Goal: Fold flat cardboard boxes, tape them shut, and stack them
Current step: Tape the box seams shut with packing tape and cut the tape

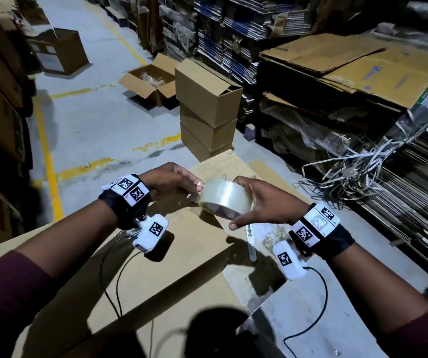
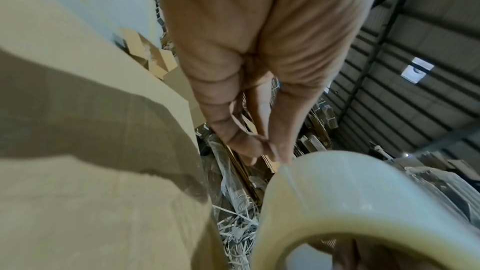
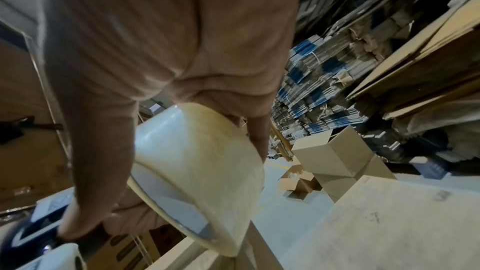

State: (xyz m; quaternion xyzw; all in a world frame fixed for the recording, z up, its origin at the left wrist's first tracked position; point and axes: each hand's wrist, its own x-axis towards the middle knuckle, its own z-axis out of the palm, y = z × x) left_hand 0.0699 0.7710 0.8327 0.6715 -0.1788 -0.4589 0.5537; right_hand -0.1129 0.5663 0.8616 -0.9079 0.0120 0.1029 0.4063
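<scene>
The right hand (image 1: pixel 262 202) grips the clear tape roll (image 1: pixel 224 200) above a folded cardboard box (image 1: pixel 171 254) — the left hand (image 1: pixel 171 182) pinches the roll's edge.

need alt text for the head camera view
Two hands hold a roll of clear tape over a cardboard box: the right hand grips it, the left hand picks at its edge. Beyond, three stacked boxes stand on the warehouse floor.

Dim warehouse aisle: grey concrete floor (image 1: pixel 91 125) with yellow lines (image 1: pixel 49 161), corrugated metal wall (image 2: pixel 428 38).
</scene>
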